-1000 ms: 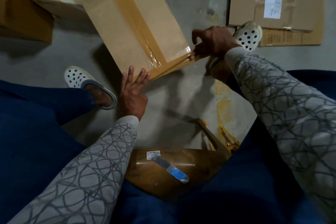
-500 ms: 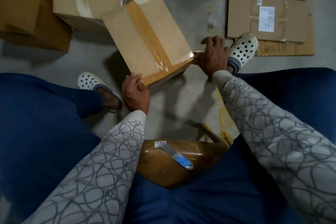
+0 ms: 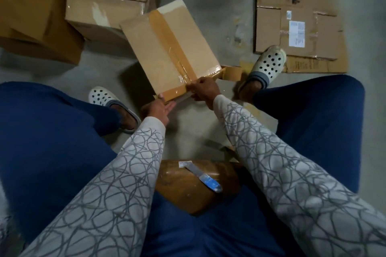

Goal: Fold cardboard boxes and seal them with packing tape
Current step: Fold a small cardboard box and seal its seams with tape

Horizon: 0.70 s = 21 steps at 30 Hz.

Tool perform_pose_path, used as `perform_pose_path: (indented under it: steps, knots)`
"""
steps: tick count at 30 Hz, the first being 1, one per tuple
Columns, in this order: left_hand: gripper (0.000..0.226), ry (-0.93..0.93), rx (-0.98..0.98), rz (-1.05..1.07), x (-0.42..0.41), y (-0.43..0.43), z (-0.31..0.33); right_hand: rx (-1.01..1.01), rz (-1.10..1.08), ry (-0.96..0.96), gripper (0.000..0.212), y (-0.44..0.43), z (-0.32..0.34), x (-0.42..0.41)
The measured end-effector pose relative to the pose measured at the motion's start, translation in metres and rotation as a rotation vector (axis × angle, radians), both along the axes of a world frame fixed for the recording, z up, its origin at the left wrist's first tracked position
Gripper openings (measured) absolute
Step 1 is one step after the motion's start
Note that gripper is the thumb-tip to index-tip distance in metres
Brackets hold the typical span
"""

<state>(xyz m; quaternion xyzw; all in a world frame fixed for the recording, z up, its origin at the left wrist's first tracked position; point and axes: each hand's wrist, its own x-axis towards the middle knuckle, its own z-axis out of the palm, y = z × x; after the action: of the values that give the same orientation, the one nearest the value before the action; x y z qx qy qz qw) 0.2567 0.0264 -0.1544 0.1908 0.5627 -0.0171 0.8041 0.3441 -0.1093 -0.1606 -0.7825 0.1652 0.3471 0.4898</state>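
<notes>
Now right hand point(image 3: 205, 91) mid-edge, off the box point(image 3: 167, 48) corner, fingers point(image 3: 196, 86) tight on tape point(image 3: 176, 91); left hand point(image 3: 155, 108) flat

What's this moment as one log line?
step: sealing box edge | left hand: presses corner | right hand: pinches tape

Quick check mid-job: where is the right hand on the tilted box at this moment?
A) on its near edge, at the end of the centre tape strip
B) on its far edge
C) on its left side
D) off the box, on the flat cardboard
A: the right hand pinches the near edge of the box, where the centre tape strip ends.
</notes>
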Motion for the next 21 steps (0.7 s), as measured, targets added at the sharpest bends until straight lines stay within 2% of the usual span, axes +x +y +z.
perform_pose_path:
  steps: [1,2,3,4,5,7,9,12,14,15,17,19,21]
  knots:
    - [0.102,0.022,0.011,0.092,-0.001,-0.001,-0.007,-0.054,-0.012,-0.046,0.018,-0.008,-0.007,0.007]
    - [0.078,0.078,0.018,0.166,0.001,-0.006,-0.016,-0.078,-0.037,-0.076,0.018,-0.017,-0.012,0.014]
    - [0.053,0.186,0.086,0.089,0.002,-0.009,-0.021,-0.073,-0.084,-0.096,0.018,-0.026,-0.015,0.021]
    - [0.047,0.193,0.124,0.098,0.003,-0.014,-0.025,-0.064,-0.129,-0.106,0.019,-0.034,-0.012,0.027]
    - [0.047,0.148,0.111,0.123,0.003,-0.017,-0.026,-0.068,-0.18,-0.113,0.02,-0.041,-0.01,0.033]
    - [0.047,0.104,0.179,0.006,0.006,-0.021,-0.031,-0.097,-0.27,-0.15,0.02,-0.055,-0.009,0.046]
    - [0.044,0.106,0.216,-0.123,0.006,-0.018,-0.028,-0.092,-0.379,-0.144,0.006,-0.07,-0.013,0.057]
    - [0.036,0.061,0.189,-0.114,0.003,-0.016,-0.025,-0.053,-0.624,-0.057,0.023,-0.085,-0.013,0.065]
    - [0.038,0.064,0.157,-0.088,-0.002,-0.018,-0.022,-0.035,-0.699,-0.005,0.024,-0.088,-0.005,0.063]
    - [0.045,0.062,0.125,-0.074,-0.006,-0.018,-0.021,-0.006,-0.685,0.02,0.023,-0.086,0.0,0.059]
    - [0.048,0.085,0.087,-0.123,-0.013,-0.014,-0.018,0.061,-0.527,0.04,0.017,-0.079,0.013,0.046]
    - [0.04,0.148,0.119,-0.348,-0.021,-0.009,-0.014,0.021,-0.271,-0.018,0.01,-0.067,0.03,0.028]
    - [0.026,0.221,0.234,-0.646,-0.026,-0.008,-0.004,-0.122,0.065,-0.163,0.02,-0.055,0.048,0.008]
